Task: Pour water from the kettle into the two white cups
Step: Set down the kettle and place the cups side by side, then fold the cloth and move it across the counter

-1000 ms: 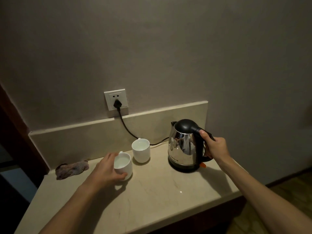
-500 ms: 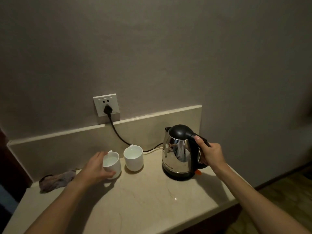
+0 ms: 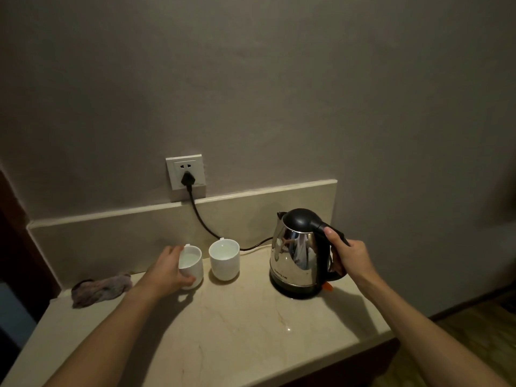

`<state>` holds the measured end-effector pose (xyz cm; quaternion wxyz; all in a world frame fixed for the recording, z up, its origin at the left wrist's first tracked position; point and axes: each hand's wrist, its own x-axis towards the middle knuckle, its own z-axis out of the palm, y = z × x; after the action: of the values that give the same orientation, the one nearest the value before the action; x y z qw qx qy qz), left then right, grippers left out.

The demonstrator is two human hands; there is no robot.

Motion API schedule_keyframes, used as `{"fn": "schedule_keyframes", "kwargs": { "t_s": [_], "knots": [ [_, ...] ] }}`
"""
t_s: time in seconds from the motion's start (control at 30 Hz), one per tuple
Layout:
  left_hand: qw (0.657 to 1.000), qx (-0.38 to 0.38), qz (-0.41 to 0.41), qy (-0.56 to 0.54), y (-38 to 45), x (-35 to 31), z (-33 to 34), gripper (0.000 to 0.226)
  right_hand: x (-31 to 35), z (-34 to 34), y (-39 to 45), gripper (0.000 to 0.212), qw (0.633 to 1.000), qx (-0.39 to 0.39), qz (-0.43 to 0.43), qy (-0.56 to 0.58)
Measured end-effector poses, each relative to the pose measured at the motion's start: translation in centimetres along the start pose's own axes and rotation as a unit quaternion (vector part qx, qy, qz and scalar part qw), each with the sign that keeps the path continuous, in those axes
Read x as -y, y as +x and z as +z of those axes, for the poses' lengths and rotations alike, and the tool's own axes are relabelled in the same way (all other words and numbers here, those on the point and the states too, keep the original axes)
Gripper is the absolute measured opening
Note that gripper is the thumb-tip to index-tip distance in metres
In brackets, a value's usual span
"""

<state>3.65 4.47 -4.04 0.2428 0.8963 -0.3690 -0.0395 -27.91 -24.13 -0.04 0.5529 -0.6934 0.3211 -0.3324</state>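
Observation:
A steel kettle with a black lid stands upright on its base at the right of the marble counter. My right hand grips its black handle. Two white cups stand side by side near the backsplash. My left hand holds the left cup, fingers wrapped round its side; water shows inside it. The right cup stands free just beside it, also with some water in it.
A black cord runs from the wall socket behind the cups to the kettle base. A crumpled cloth lies at the counter's left rear. The counter edge drops off at right to a wooden floor.
My left hand has slid the left cup back toward the backsplash, next to the other cup. The kettle and my right hand stay in place; the view has shifted.

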Motion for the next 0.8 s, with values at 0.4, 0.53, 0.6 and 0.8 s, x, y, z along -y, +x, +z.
{"fn": "schedule_keyframes", "kwargs": {
  "t_s": [0.4, 0.53, 0.6, 0.8],
  "knots": [
    [0.987, 0.038, -0.051, 0.149, -0.4, -3.0, -0.9, 0.089, 1.3, -0.7, -0.5, 0.052, 0.996, 0.021, 0.004, -0.086],
    [0.981, 0.055, -0.040, 0.183, -0.4, -3.6, -3.2, 0.076, 3.2, -0.9, 0.4, 0.039, 0.986, -0.018, -0.043, -0.163],
    [0.981, 0.063, -0.040, 0.179, -0.7, -3.8, -4.6, 0.070, 5.1, -0.3, 0.5, 0.041, 0.976, -0.007, -0.081, -0.203],
    [0.983, 0.030, -0.053, 0.174, -2.1, -1.8, -8.5, 0.060, 10.5, 7.1, -0.6, 0.041, 0.912, 0.067, -0.259, -0.310]
  ]
}}
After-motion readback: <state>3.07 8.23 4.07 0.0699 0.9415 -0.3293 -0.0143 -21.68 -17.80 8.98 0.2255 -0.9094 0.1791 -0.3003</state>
